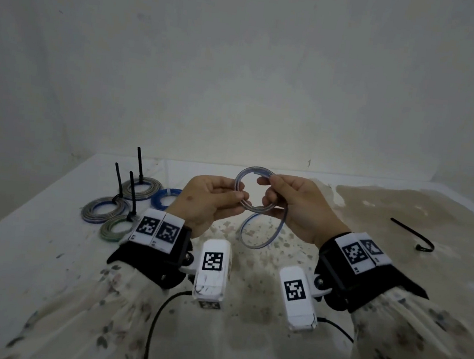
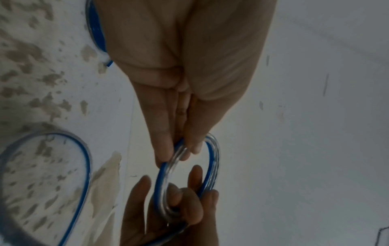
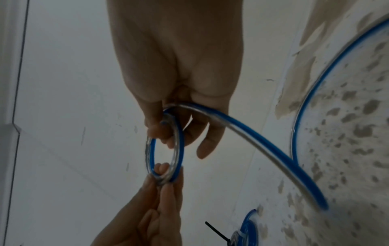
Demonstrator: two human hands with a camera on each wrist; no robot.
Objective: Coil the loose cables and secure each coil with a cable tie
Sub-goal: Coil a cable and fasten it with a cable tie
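Observation:
A clear cable with a blue stripe [image 1: 246, 174] is wound into a small coil held in the air above the table. My left hand [image 1: 213, 198] pinches the coil's left side between thumb and fingers [image 2: 164, 149]. My right hand [image 1: 292, 202] grips its right side, and the loose tail [image 1: 255, 241] loops down under that hand to the table. The right wrist view shows the coil [image 3: 164, 149] between both hands and the tail [image 3: 273, 158] running off to the right. A loose black cable tie [image 1: 413, 233] lies on the table at the right.
Three tied coils [image 1: 141, 188] with upright black tie ends lie at the left of the table, and a blue coil [image 1: 166, 198] lies beside them. The white table [image 1: 45, 261] is stained brown at the middle and right. A pale wall stands close behind.

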